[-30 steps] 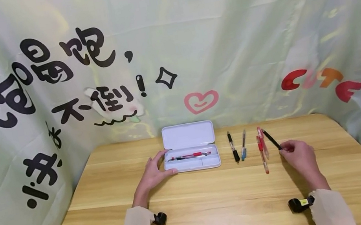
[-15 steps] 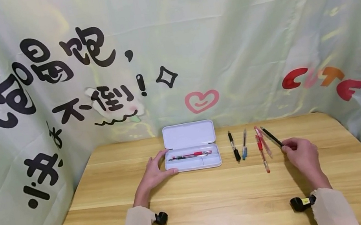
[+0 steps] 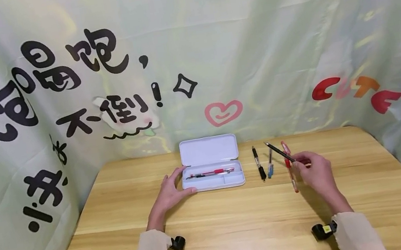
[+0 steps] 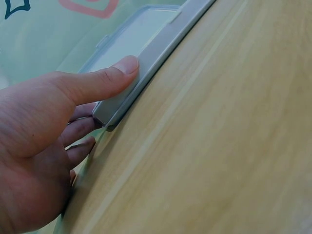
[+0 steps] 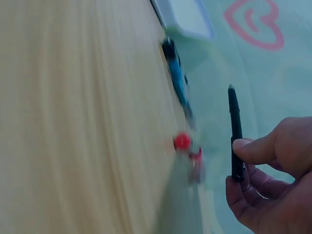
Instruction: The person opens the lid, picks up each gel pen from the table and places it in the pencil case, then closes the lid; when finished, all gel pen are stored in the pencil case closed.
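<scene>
An open white pencil case [image 3: 214,182] stands at the back of the table, with a red pen [image 3: 219,171] and a darker one lying in its long compartment. My left hand [image 3: 170,194] grips its left end; in the left wrist view the thumb [image 4: 109,80] presses on the front wall and the other fingers are partly hidden. To the right, my right hand [image 3: 316,172] pinches a black pen [image 3: 278,151] near one end, raised over the red pens. In the right wrist view that black pen [image 5: 235,114] points upward between thumb and fingers.
On the wooden table [image 3: 242,233] right of the case lie a black pen [image 3: 259,166], a blue pen [image 3: 270,170] partly behind the held one, and red pens [image 3: 294,182] partly covered by the right hand. A printed curtain [image 3: 258,44] hangs behind.
My right hand has lifted the black pen off the table and carried it left, over the red and blue pens. The left hand stays on the case.
</scene>
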The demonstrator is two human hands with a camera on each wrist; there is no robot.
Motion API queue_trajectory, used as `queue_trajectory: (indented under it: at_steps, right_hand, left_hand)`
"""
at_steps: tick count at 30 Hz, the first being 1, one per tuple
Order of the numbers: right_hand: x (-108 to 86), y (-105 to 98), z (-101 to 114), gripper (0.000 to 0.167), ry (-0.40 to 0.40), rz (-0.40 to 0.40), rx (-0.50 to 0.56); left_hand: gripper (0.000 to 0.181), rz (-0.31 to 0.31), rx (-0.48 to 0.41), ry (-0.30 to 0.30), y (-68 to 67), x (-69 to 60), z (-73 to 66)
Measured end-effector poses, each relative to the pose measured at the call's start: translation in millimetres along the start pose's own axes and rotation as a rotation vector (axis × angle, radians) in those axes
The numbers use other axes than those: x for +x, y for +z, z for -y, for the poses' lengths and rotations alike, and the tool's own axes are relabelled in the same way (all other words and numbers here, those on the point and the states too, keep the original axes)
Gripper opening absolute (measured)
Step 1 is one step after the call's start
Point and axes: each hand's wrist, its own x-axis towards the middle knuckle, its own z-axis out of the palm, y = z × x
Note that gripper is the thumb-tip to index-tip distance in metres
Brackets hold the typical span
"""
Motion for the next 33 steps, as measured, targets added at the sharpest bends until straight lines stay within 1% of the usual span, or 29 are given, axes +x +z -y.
queue_trajectory:
  at_steps: [4, 7, 9, 11, 15, 20, 23, 28, 33]
  right_hand:
    - [-2.1, 11.1, 18.0, 0.017, -0.023, 0.039, 0.068]
    - [-2.4, 22.2, 30.9, 0.018, -0.037, 0.089, 0.108]
    - [-2.1, 30.4, 37.2, 0.017, -0.051, 0.105, 0.119]
    - [-0.7, 39.5, 42.5, 0.016, -0.061, 0.103, 0.128]
    - [5.1, 58.9, 52.7, 0.014, -0.095, 0.103, 0.119]
    - [16.7, 84.9, 64.6, 0.013, -0.131, 0.143, 0.141]
    - [22.9, 99.0, 69.6, 0.013, -0.158, 0.159, 0.157]
    - [30.9, 115.9, 76.5, 0.013, -0.191, 0.199, 0.128]
    - [35.5, 131.5, 81.7, 0.014, -0.244, 0.258, 0.113]
  left_hand:
    - [0.089, -0.003, -0.011, 0.004, -0.6, 0.6, -2.1]
    - [0.089, -0.006, -0.022, -0.003, -0.6, 1.0, -3.0]
    - [0.089, -0.004, -0.024, -0.008, -0.1, 1.3, -2.8]
    - [0.089, -0.003, -0.020, -0.018, 0.5, 1.0, -1.8]
    - [0.088, -0.004, -0.014, -0.033, 1.7, 0.3, 0.0]
    - [0.088, -0.002, -0.008, -0.046, 2.2, -0.5, 1.4]
    - [0.089, 0.001, -0.002, -0.046, 2.0, 1.2, 0.7]
    - [0.088, 0.010, 0.000, -0.043, 2.3, 4.7, -1.6]
    - [0.087, 0.002, -0.017, -0.060, 2.0, 1.4, -2.5]
